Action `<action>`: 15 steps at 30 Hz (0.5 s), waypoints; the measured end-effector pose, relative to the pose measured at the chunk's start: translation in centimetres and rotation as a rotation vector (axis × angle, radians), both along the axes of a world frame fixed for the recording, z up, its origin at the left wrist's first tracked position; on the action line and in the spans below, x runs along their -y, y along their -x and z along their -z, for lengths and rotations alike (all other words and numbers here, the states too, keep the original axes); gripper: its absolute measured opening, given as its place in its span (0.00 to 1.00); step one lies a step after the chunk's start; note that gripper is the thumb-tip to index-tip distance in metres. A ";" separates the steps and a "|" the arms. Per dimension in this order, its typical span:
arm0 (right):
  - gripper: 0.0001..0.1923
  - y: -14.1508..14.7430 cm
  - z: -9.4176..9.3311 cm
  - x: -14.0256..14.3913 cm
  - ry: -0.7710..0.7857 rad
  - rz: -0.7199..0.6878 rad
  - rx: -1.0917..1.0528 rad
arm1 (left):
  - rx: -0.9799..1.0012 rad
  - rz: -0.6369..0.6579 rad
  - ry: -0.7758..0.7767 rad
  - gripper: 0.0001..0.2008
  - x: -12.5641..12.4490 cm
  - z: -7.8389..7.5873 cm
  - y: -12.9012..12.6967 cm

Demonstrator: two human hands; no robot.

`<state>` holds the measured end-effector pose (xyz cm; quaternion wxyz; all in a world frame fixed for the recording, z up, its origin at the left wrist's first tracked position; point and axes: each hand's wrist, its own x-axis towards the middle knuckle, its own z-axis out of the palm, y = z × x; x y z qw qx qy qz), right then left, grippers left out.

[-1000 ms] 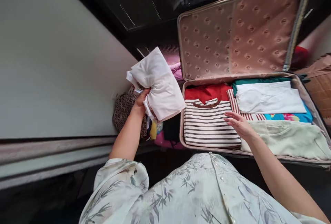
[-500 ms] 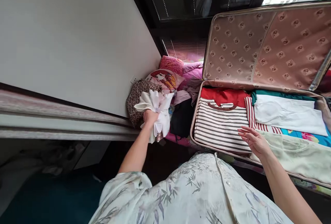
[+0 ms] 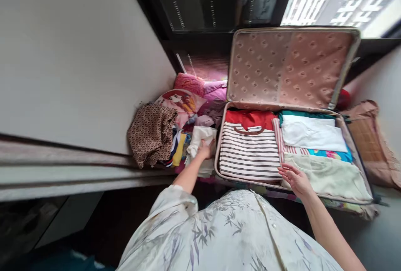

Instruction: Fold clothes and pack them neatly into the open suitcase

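Observation:
My left hand [image 3: 204, 150] is down on a white garment [image 3: 200, 134] just left of the suitcase, its fingers closed on the cloth and partly buried in it. My right hand [image 3: 296, 180] hovers over the front of the open suitcase [image 3: 220, 137], fingers apart and holding nothing. Beneath and beside it lie a folded pale green top [image 3: 332, 177] and a black-and-white striped shirt [image 3: 250, 154]. Behind these are a red garment [image 3: 250, 117], a red-striped one [image 3: 277, 135] and folded white clothing [image 3: 313, 133].
A patterned brown cloth [image 3: 152, 131] is heaped against the wall, with a yellow garment [image 3: 179, 150] beside it. A cushion with a cartoon girl [image 3: 184, 102] and a pink pillow [image 3: 189, 83] sit behind. The suitcase lid [image 3: 291, 68] stands up before the window. A brown cloth [image 3: 371, 137] lies at right.
My left hand has moved the bunched white garment rightward and down beside the suitcase, uncovering the brown cloth and yellow garment. My view has shifted right; my right hand stays open over the suitcase.

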<state>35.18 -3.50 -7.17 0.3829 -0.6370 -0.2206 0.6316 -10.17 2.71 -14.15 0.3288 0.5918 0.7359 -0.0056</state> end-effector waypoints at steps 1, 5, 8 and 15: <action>0.23 -0.4 -0.2 0.2 0.004 0.019 -0.001 | 0.006 0.038 -0.012 0.42 -0.1 -0.2 1.1; 0.22 -3.1 -0.8 0.2 -0.026 0.099 0.011 | 0.095 -0.017 -0.292 0.22 -0.8 -0.3 4.4; 0.22 -6.4 -0.3 -0.5 -0.078 0.142 0.072 | 0.238 -0.048 -0.467 0.17 -1.0 -0.9 4.3; 0.20 -15.1 2.0 -5.9 -0.242 -0.030 0.836 | 0.376 -0.065 -0.717 0.15 -0.7 -5.1 -7.1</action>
